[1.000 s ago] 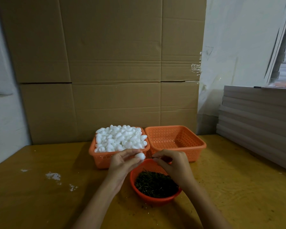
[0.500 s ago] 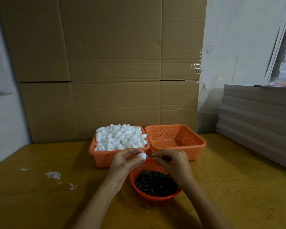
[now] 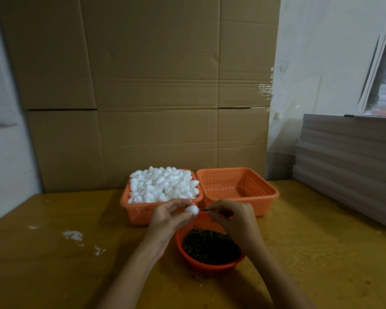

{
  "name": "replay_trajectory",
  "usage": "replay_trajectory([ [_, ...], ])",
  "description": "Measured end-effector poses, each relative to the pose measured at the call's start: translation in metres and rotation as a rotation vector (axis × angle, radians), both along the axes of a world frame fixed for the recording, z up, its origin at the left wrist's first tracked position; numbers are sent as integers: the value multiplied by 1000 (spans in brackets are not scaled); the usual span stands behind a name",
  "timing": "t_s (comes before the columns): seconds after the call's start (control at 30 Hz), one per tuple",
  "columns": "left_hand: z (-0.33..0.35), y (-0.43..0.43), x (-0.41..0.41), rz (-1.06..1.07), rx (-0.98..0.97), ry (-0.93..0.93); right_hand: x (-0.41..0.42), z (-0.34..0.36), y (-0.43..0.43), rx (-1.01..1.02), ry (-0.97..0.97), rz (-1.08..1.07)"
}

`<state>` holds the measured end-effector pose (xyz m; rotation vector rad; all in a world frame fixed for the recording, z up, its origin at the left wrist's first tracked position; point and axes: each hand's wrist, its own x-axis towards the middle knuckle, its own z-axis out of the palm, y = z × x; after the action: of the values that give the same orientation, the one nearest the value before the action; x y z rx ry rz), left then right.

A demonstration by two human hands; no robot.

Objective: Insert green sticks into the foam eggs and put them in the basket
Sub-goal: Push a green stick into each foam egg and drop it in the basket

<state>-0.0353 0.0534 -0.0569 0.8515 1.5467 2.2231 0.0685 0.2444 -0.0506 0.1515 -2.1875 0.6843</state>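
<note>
Head view, contents by size.
- cardboard sheet (image 3: 143,85): upright at 12 o'clock, behind everything.
- surface (image 3: 54,275): yellow-brown wood, with white crumbs (image 3: 73,235) at 9 o'clock.
- stacked boards (image 3: 348,163): along the 3 o'clock edge.
- first basket (image 3: 140,211): orange, heaped with white foam eggs, at 11 o'clock from the bowl.
- second basket (image 3: 265,204): orange, perforated, just beside the first at its 3 o'clock side.
- bowl (image 3: 210,267): round, orange, filled with green sticks, nearest the person.
- left hand (image 3: 167,217): fingers pinch one foam egg (image 3: 191,210) above the bowl's far rim.
- right hand (image 3: 232,217): pinches a green stick (image 3: 203,210), tip at the egg's 3 o'clock end.
</note>
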Motion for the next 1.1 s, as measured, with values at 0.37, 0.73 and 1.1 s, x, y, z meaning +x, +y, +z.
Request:
replay_trajectory([
  [0.37,-1,0,0,-8,1,11,-2,-2,-2,11,8,42],
  [0.73,0,1,3,6,-26,43,0,-3,-5,64,9,-3],
  [1.1,0,0,4,7,-25,39,-1,-4,-5,79,-4,-2],
])
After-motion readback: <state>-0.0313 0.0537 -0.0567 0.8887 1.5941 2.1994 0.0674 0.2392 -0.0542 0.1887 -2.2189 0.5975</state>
